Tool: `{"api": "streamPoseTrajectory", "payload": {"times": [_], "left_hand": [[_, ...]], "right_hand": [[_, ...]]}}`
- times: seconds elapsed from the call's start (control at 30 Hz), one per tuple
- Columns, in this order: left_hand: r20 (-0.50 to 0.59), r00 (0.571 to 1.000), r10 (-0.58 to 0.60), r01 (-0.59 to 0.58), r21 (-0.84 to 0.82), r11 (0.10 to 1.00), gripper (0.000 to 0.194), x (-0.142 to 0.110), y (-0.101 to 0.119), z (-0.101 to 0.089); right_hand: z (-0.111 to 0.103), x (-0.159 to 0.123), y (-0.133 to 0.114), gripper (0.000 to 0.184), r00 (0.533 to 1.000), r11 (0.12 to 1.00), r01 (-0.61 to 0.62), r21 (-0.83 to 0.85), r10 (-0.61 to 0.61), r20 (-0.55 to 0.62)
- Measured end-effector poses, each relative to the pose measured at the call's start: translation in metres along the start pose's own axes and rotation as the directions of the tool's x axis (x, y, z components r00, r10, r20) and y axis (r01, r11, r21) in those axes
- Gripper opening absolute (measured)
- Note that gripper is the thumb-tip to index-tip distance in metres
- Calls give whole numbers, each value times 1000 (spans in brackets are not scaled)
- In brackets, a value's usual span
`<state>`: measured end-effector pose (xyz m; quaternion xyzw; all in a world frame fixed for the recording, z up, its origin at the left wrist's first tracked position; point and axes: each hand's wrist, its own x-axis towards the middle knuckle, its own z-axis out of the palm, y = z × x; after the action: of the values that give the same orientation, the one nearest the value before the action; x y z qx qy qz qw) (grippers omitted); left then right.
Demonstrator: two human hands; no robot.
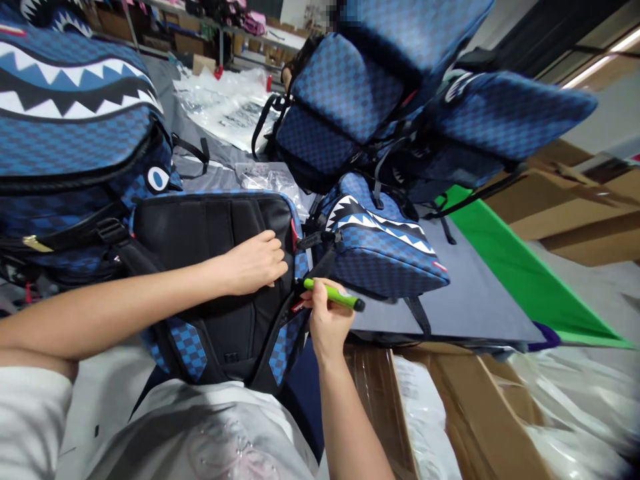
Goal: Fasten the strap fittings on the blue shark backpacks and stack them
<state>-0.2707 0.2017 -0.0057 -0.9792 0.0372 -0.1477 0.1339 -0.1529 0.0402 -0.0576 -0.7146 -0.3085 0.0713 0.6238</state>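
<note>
Checkered backpack (193, 230) lies back panel up just before a white shirt (215, 433), right hand (327, 313) pinching a green marker (334, 295) at its side edge, left hand (256, 263) bent over the panel, closure and hold unclear. Work there looks under way; any result is hidden. A bigger bag (65, 150) crowds the left; bare counter (475, 300) opens rightward.

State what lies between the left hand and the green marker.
In the head view, the right edge of the backpack lies between the left hand and the green marker in the right hand.
</note>
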Motion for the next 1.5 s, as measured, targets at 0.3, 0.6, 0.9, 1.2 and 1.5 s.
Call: {"api": "streamPoseTrajectory", "payload": {"times": [0.3, 0.6, 0.9, 1.2, 1.5], "left_hand": [[206, 978, 24, -34, 46, 998, 30, 8, 1, -73], [94, 919, -382, 380, 36, 924, 33, -20, 45, -134], [-128, 943, -306, 304, -35, 952, 23, -42, 32, -63], [219, 894, -391, 401, 2, 916, 92, -7, -26, -58], [247, 936, -250, 256, 7, 967, 86, 8, -28, -22]], "right_hand": [[-13, -58, 6, 38, 898, 900, 436, -1, -435, 74], [-52, 1, -55, 42, 531, 533, 845, -40, -831, 166], [-18, -10, -13, 45, 543, 547, 836, -46, -812, 214], [31, -18, -17, 31, 625, 591, 781, -203, -744, 238], [15, -34, 2, 24, 717, 731, 671, -126, -597, 360]]}}
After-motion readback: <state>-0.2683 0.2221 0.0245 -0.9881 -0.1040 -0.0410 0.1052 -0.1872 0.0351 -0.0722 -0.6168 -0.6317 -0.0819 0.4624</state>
